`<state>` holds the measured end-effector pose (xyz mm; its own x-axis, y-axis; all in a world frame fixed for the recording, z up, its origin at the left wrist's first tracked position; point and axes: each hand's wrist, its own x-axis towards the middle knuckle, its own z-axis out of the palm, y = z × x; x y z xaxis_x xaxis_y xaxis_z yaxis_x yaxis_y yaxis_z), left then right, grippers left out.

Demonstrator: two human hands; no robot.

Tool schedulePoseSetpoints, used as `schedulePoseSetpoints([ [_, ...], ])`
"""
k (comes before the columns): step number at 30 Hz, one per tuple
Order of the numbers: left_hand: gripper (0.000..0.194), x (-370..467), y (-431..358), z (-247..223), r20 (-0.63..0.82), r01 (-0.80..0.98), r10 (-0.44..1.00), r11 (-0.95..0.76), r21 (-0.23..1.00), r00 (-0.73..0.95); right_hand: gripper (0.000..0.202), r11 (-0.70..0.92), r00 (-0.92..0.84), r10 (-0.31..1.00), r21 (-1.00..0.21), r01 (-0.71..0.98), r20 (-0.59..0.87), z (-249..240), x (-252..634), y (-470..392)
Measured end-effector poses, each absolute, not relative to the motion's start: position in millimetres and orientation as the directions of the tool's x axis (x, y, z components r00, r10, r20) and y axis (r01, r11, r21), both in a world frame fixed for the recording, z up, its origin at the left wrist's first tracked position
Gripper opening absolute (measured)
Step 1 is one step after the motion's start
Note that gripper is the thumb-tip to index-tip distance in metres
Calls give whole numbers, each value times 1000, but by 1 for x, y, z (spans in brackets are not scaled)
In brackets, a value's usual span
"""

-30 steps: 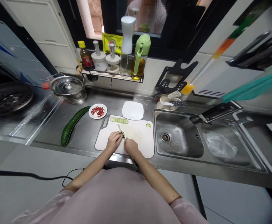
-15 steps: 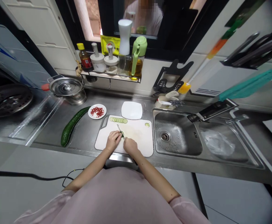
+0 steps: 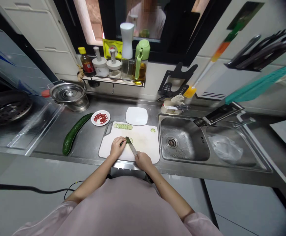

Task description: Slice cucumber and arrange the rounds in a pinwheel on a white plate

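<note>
Stainless-steel countertop (image 3: 52, 141) is stretching beneath a dark-framed window (image 3: 172, 49), and a white cutting board (image 3: 143, 150) is lying near its front edge. On the board, the left hand (image 3: 117, 147) is pinching a short cucumber piece (image 3: 127, 140), its fingers curling together. The right hand (image 3: 143, 161) is wrapping tightly around a kitchen knife (image 3: 133, 149), whose blade is slanting across the board against or just beside the piece; exact contact is hard to tell. One cut round (image 3: 131, 140) is lying right of the blade. Overlapping cucumber slices (image 3: 123, 126) are lining the board's far left edge; bare board is separating them from both hands. A whole cucumber (image 3: 75, 133) is lying left of the board, a square white plate (image 3: 136, 115) is sitting just behind it, and the sink (image 3: 189, 144) is closely bordering its right side.
</note>
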<state>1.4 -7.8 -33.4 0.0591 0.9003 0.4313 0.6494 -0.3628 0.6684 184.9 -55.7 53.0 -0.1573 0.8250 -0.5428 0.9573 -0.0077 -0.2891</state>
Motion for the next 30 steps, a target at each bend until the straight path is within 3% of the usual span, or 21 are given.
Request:
schedulePoseSetpoints([
  [10, 13, 7, -11, -30, 419, 676, 907, -340, 654, 51, 35, -148, 30, 868, -199, 969, -496, 48, 225, -63],
  [16, 23, 14, -2, -21, 403, 747, 909, -339, 571, 105, 37, -175, 61, 878, -199, 964, -475, 43, 233, -62],
  [24, 11, 43, 31, -15, 103, 916, 981, -188, 355, 162, 37, -185, 62, 870, -208, 960, -489, 48, 229, -61],
  [30, 12, 46, 40, 2, -154, 932, 975, -101, 348, 163, 37, -206, 67, 858, -222, 953, -508, 44, 230, -61],
])
